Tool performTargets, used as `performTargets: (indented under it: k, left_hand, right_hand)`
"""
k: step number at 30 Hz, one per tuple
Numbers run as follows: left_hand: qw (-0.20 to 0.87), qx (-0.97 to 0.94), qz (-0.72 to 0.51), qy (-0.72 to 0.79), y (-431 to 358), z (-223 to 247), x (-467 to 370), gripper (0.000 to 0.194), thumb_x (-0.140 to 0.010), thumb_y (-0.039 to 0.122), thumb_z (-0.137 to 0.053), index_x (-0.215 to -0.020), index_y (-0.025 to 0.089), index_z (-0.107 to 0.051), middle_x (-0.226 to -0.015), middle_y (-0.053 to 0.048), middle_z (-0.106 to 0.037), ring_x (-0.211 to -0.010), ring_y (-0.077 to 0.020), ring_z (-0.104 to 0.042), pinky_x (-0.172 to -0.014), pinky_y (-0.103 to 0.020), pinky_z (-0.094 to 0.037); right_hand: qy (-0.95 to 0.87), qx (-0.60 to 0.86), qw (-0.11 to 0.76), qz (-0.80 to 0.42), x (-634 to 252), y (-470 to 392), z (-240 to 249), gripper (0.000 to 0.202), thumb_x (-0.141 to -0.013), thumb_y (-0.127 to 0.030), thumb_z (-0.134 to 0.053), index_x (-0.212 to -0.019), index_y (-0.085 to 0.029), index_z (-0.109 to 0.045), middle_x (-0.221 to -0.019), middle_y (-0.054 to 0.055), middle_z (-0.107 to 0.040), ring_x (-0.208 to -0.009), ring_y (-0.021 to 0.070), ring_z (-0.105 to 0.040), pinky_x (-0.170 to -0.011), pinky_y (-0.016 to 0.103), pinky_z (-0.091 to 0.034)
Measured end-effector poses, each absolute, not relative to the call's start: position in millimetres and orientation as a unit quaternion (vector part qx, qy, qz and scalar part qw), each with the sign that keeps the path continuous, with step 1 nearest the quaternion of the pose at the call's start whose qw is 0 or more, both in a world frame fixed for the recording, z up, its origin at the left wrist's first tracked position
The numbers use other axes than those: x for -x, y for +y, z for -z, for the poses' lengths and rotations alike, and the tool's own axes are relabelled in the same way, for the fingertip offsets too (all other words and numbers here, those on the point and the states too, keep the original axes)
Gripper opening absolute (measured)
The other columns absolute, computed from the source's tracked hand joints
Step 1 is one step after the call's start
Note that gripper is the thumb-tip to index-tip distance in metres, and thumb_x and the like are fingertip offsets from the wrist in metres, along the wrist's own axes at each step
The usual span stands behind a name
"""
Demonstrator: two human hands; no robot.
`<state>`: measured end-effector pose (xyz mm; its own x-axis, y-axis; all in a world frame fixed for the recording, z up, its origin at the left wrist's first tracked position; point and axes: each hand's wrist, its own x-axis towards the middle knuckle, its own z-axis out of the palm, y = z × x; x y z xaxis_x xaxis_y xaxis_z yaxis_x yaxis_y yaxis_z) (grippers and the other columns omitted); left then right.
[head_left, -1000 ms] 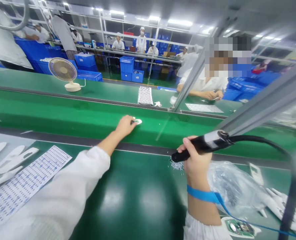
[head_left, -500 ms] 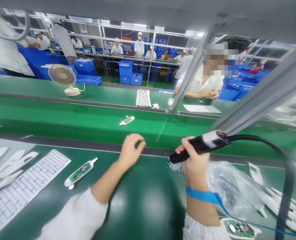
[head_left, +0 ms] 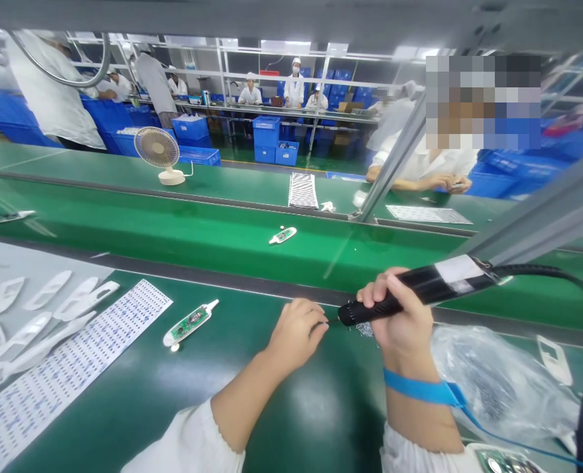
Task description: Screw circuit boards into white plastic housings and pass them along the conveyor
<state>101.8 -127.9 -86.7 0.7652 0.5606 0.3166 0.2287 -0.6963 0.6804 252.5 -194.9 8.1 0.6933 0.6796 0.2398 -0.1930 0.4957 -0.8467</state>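
My right hand (head_left: 404, 318) is wrapped round a black electric screwdriver (head_left: 419, 289), its bit end pointing left and its cord running off to the right. A blue strap (head_left: 419, 387) circles my right wrist. My left hand (head_left: 299, 332) is closed, thumb and fingertips together right by the driver's bit; whatever they pinch is too small or hidden. A small pile of screws (head_left: 365, 329) lies just behind the driver's tip. Left of my left hand, a white casing half with a green circuit board (head_left: 192, 323) rests on the green bench.
A printed label sheet (head_left: 85, 371) and several white casing parts (head_left: 50, 289) lie at left. A clear plastic bag (head_left: 498, 381) of screws is at right, near another board (head_left: 505, 460). Beyond runs a green conveyor (head_left: 197, 233) carrying a casing (head_left: 282, 235). A metal post (head_left: 394, 151) slants up; a co-worker sits opposite.
My left hand has moved right to the screwdriver's tip, and its fingers have closed together. The right hand still grips the screwdriver. The whole view has shifted slightly.
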Motion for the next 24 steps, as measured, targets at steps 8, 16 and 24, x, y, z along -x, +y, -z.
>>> performTargets:
  k: [8,16,24]
  left_hand:
    - [0.323,-0.879,-0.263,0.233,-129,86,-101,0.002,-0.092,0.021,-0.065,-0.09,0.021,-0.065,-0.106,-0.004,-0.069,-0.106,-0.0226,-0.058,-0.086,-0.038,-0.044]
    - [0.302,-0.881,-0.235,0.279,-132,78,-100,0.015,-0.085,0.025,-0.071,-0.096,0.022,-0.061,-0.094,-0.002,-0.069,-0.093,-0.0236,-0.06,-0.081,-0.04,-0.043]
    - [0.365,-0.891,-0.191,0.191,-133,80,-92,0.029,-0.081,0.011,-0.059,-0.107,0.023,-0.055,-0.107,-0.003,-0.068,-0.098,-0.0228,-0.062,-0.088,-0.039,-0.047]
  right_hand:
    - [-0.295,0.426,0.807,-0.282,-250,-194,-7,0.018,-0.072,-0.03,-0.074,-0.077,-0.022,-0.059,-0.052,-0.006,-0.05,-0.044,0.0136,-0.049,-0.05,0.029,-0.045]
    - [-0.306,0.433,0.807,-0.261,-248,-193,-9,0.017,-0.073,-0.029,-0.073,-0.078,-0.022,-0.059,-0.051,-0.005,-0.051,-0.043,0.0143,-0.05,-0.05,0.03,-0.046]
    - [-0.191,0.417,0.874,-0.158,-269,-200,-9,0.021,-0.07,-0.032,-0.071,-0.075,-0.021,-0.053,-0.053,-0.006,-0.05,-0.046,0.0137,-0.049,-0.053,0.03,-0.047]
